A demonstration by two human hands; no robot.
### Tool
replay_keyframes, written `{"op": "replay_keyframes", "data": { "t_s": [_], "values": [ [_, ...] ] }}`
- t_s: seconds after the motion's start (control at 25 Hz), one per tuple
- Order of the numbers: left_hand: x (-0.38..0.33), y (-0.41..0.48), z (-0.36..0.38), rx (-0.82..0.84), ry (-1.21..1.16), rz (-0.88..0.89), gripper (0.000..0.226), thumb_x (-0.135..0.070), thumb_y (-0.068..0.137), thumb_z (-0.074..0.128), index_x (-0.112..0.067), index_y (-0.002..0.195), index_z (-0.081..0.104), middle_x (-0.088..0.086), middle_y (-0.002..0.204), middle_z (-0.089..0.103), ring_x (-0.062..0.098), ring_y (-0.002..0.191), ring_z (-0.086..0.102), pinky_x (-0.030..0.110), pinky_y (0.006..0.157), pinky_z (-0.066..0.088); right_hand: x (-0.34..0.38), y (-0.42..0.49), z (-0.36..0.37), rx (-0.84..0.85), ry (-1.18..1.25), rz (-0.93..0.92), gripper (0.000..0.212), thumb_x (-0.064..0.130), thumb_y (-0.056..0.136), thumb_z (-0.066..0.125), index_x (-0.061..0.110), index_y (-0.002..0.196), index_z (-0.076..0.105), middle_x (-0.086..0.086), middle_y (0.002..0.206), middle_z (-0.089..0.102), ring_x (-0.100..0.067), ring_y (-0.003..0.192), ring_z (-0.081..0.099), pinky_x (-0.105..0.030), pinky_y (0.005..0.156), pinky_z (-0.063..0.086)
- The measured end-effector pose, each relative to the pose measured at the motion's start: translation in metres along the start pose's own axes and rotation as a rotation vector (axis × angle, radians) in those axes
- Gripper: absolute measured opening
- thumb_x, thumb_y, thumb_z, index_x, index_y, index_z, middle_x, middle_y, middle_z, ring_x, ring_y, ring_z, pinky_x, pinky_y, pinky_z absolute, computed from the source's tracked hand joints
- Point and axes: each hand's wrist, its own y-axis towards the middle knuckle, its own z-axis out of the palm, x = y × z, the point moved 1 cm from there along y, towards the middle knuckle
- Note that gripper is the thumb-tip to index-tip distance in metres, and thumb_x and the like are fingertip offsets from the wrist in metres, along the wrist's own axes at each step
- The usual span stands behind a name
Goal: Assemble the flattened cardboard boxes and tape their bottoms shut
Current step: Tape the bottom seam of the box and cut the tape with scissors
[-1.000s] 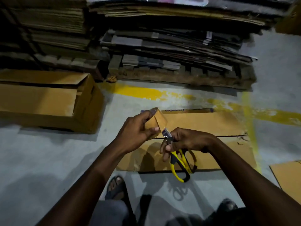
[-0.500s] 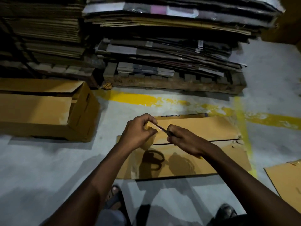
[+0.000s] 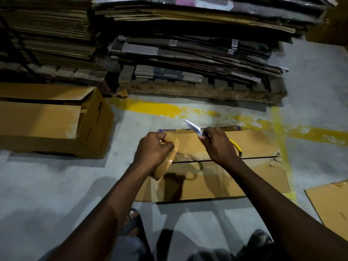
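Left hand gripped tape roll; right hand clamped on scissors. Flat box beneath fingers lay unassembled, untaped; formed box left of fingers

1. Tape: glossy tan-brown, with a paler sheen on the side.
2. Scissors: silvery-white blade (blurred), bright yellow handle.
3. Flat box: plain tan, blue lettering along the far edge, dark shadows across the near half.
4. Box at left: the same tan, whitish scuffs near one corner.
5. Sheet at right: tan.
6. Floor: pale grey, mottled.
7. Lines: yellow paint, worn and patchy, grey showing through.
8. Pallet: dark weathered brown.
9. Stacks: layered bands of brown, grey and near-black, a pink-and-white patch on top.
10. Sandals: dark.
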Motion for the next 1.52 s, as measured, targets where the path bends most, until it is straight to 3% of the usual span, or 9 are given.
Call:
{"op": "replay_keyframes", "data": {
  "t_s": [0.2, 0.36, 0.52, 0.68, 0.88, 1.0, 1.2, 1.32, 1.52],
  "values": [
    [0.01, 0.014, 0.004, -0.134, 0.09, -0.021, 0.024, -0.033, 0.085, 0.066, -0.021, 0.105, 0.071, 0.009, 0.11, 0.058, 0.028, 0.101, 0.059, 0.029, 0.073, 0.038, -0.025, 0.04, 0.074, 0.242, -0.384, -0.079, 0.035, 0.021, 0.087, 0.062, 0.012, 0.12, 0.054, -0.018, 0.116, 0.05, -0.042, 0.11, 0.049, -0.046, 0.078, 0.05],
    [0.011, 0.018, -0.001, -0.186, 0.058, 0.087, 0.017, -0.024, 0.087, 0.066, -0.009, 0.088, 0.074, 0.007, 0.091, 0.066, 0.023, 0.086, 0.056, 0.028, 0.07, 0.039, -0.036, 0.05, 0.106, 0.304, -0.597, 0.0, 0.051, 0.024, 0.08, 0.071, 0.027, 0.128, 0.053, -0.007, 0.121, 0.05, -0.034, 0.115, 0.045, -0.045, 0.079, 0.048],
    [0.005, 0.016, 0.002, -0.172, -0.058, 0.118, 0.014, -0.02, 0.09, 0.063, -0.014, 0.095, 0.074, 0.001, 0.09, 0.07, 0.021, 0.086, 0.06, 0.028, 0.072, 0.043, -0.039, 0.06, 0.11, 0.27, -0.599, -0.035, 0.056, 0.02, 0.072, 0.078, 0.024, 0.124, 0.056, -0.007, 0.119, 0.053, -0.035, 0.116, 0.046, -0.044, 0.078, 0.047],
    [-0.001, 0.015, 0.009, -0.189, -0.07, 0.102, 0.014, -0.022, 0.085, 0.066, -0.011, 0.084, 0.074, 0.007, 0.079, 0.07, 0.024, 0.074, 0.063, 0.031, 0.067, 0.048, -0.045, 0.057, 0.108, 0.252, -0.525, -0.057, 0.052, 0.03, 0.074, 0.076, 0.023, 0.122, 0.057, -0.009, 0.119, 0.056, -0.036, 0.112, 0.049, -0.045, 0.081, 0.047],
    [0.005, 0.011, 0.009, -0.358, -0.013, 0.159, 0.02, -0.021, 0.081, 0.069, -0.003, 0.072, 0.07, 0.013, 0.072, 0.061, 0.023, 0.068, 0.053, 0.03, 0.06, 0.026, -0.02, 0.018, 0.078, 0.129, 0.115, -0.136, 0.062, 0.018, 0.072, 0.064, 0.019, 0.133, 0.053, -0.01, 0.121, 0.056, -0.035, 0.113, 0.054, -0.046, 0.088, 0.049],
    [0.034, 0.011, 0.019, -0.431, -0.237, 0.003, 0.025, -0.022, 0.083, 0.068, -0.002, 0.068, 0.065, 0.014, 0.067, 0.06, 0.027, 0.065, 0.055, 0.029, 0.058, 0.029, 0.018, -0.02, 0.068, 0.255, 0.121, -0.261, 0.083, 0.032, 0.07, 0.072, 0.016, 0.144, 0.037, -0.013, 0.138, 0.047, -0.034, 0.127, 0.046, -0.049, 0.096, 0.047],
    [0.094, 0.003, 0.063, -0.474, -0.66, -0.334, 0.022, -0.022, 0.082, 0.072, -0.013, 0.063, 0.063, 0.012, 0.061, 0.06, 0.016, 0.059, 0.052, 0.032, 0.066, 0.048, 0.032, -0.051, 0.084, 0.403, 0.184, -0.108, 0.085, 0.042, 0.068, 0.079, 0.016, 0.141, 0.042, -0.008, 0.137, 0.051, -0.029, 0.121, 0.05, -0.04, 0.094, 0.046],
    [0.135, 0.009, 0.091, -0.493, -0.814, -0.475, 0.022, -0.03, 0.078, 0.075, -0.019, 0.062, 0.066, 0.005, 0.067, 0.063, 0.021, 0.071, 0.058, 0.049, 0.076, 0.054, 0.001, -0.048, 0.104, 0.304, -0.005, -0.079, 0.062, 0.038, 0.077, 0.071, 0.02, 0.133, 0.05, -0.007, 0.125, 0.054, -0.031, 0.112, 0.053, -0.04, 0.084, 0.049],
    [0.142, 0.031, 0.107, -0.53, -0.875, -0.446, 0.016, -0.021, 0.086, 0.07, -0.011, 0.075, 0.066, 0.005, 0.071, 0.061, 0.02, 0.073, 0.056, 0.033, 0.07, 0.049, -0.067, -0.018, 0.101, -0.006, -0.393, 0.125, 0.048, 0.026, 0.083, 0.067, 0.026, 0.129, 0.056, -0.013, 0.128, 0.053, -0.043, 0.114, 0.05, -0.049, 0.076, 0.051]
  ]
}}
